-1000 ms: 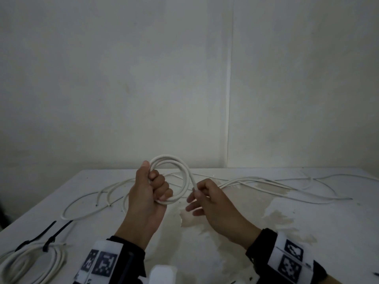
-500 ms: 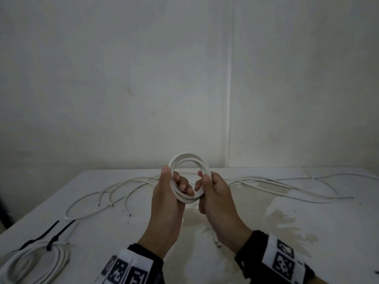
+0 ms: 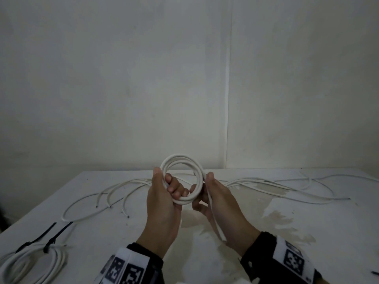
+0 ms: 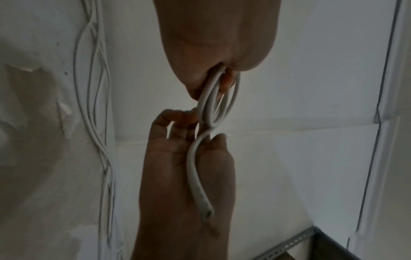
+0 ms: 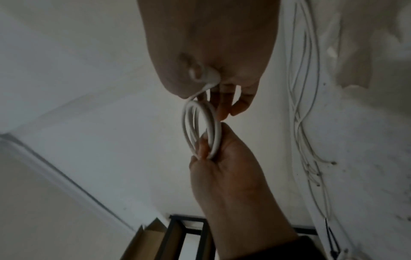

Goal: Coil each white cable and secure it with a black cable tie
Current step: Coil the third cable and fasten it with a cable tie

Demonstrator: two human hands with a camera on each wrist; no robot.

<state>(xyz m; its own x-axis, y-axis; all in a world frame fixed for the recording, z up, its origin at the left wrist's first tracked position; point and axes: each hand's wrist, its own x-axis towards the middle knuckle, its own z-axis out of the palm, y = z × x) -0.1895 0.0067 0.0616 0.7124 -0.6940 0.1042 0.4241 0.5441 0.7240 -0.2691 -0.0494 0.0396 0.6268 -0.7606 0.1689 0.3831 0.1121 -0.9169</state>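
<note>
I hold a small coil of white cable [image 3: 181,160] upright above the table. My left hand [image 3: 165,181] grips its left side, thumb outside and fingers curled through the ring. My right hand [image 3: 203,188] pinches the right side. The cable's free tail [image 3: 215,220] runs down across the right palm toward the wrist. In the left wrist view, the coil [image 4: 219,103] hangs below the left hand [image 4: 213,52] and the tail [image 4: 194,176] lies along the right palm. In the right wrist view, the coil [image 5: 200,126] spans between both hands.
Several loose white cables [image 3: 98,201] lie across the far half of the white table [image 3: 307,232], more cables [image 3: 287,189] at the right. A finished coil [image 3: 30,263] lies at the near left corner, with black cable ties [image 3: 59,234] on it. A wall stands behind.
The hands have come together and the coil has gained a turn. The free end has lifted off the table and now lies along the right palm.
</note>
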